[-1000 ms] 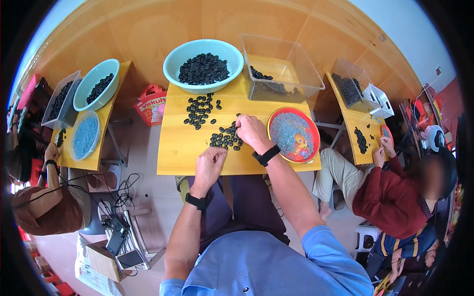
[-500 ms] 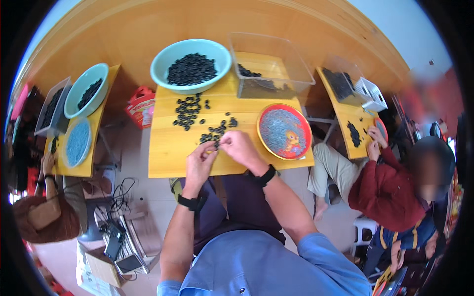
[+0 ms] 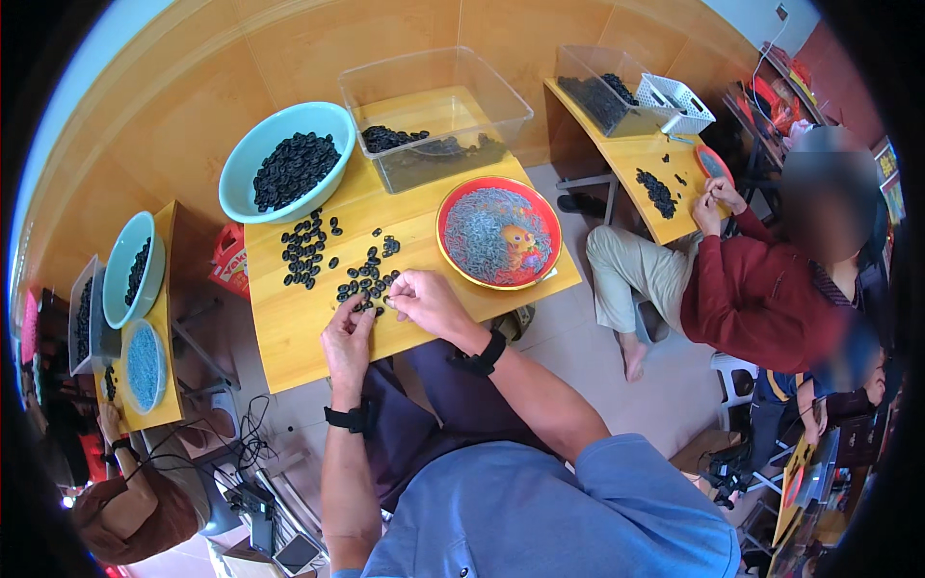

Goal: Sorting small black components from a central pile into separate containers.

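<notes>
Black rings (image 3: 364, 279) are lying scattered on the wooden table (image 3: 289, 328), at twelve o'clock from both hands. The left hand (image 3: 347, 337) is resting on the table, fingers curled at the rings' edge. The right hand (image 3: 424, 301) is pinching something small, though I cannot tell what. A red plate (image 3: 498, 232) is sitting at two o'clock.

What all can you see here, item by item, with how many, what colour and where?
Table: one, yellow wood, centre.
Basin: one, teal, back left, holding black pieces.
Tub: one, clear plastic, back, few black pieces inside.
Plate: one, red rim, right, holding grey pieces.
Loose pieces: many, black, scattered mid-table.
Neighbour: one, red sleeves, seated right at another table.
Left hand: on the table edge, by the pieces.
Right hand: fingers pinched beside the pile.
</notes>
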Motion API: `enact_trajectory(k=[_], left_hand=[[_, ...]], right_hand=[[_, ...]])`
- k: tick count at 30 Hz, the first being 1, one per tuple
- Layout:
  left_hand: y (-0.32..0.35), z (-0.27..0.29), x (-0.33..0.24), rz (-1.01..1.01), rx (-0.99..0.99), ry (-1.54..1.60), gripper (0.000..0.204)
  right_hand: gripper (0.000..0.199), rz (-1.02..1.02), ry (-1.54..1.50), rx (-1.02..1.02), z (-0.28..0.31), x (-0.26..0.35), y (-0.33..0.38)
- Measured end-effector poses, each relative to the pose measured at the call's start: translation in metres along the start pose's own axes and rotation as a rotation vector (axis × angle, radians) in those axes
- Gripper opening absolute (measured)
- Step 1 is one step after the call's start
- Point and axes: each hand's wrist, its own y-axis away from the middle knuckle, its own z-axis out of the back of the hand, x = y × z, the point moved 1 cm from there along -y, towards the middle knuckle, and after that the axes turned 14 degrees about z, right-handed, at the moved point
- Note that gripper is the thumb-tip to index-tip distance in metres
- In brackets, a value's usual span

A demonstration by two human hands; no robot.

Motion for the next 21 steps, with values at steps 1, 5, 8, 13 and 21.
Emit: enact_trajectory(k=[1, 5, 8, 13, 21], left_hand=[[-0.001, 0.000, 0.002, -0.002, 0.002, -0.007, 0.025], [0.007, -0.001, 0.004, 0.034, -0.002, 0.111, 0.022], [0.025, 0.000, -0.005, 0.098, 0.082, 0.198, 0.020], [0.029, 0.001, 0.004, 0.157, 0.304, 0.311, 0.017], [0.026, 0.011, 0.007, 0.272, 0.390, 0.421, 0.015]], right_hand=[[0.009, 0.008, -0.027, 0.000, -0.001, -0.002, 0.004], [0.006, 0.108, 0.070, -0.017, -0.004, -0.013, 0.022], [0.009, 0.309, 0.242, -0.032, -0.005, 0.006, 0.036], [0.010, 0.611, 0.535, 0.053, -0.003, 0.024, 0.046], [0.008, 0.642, 0.567, 0.082, 0.019, 0.041, 0.051]])
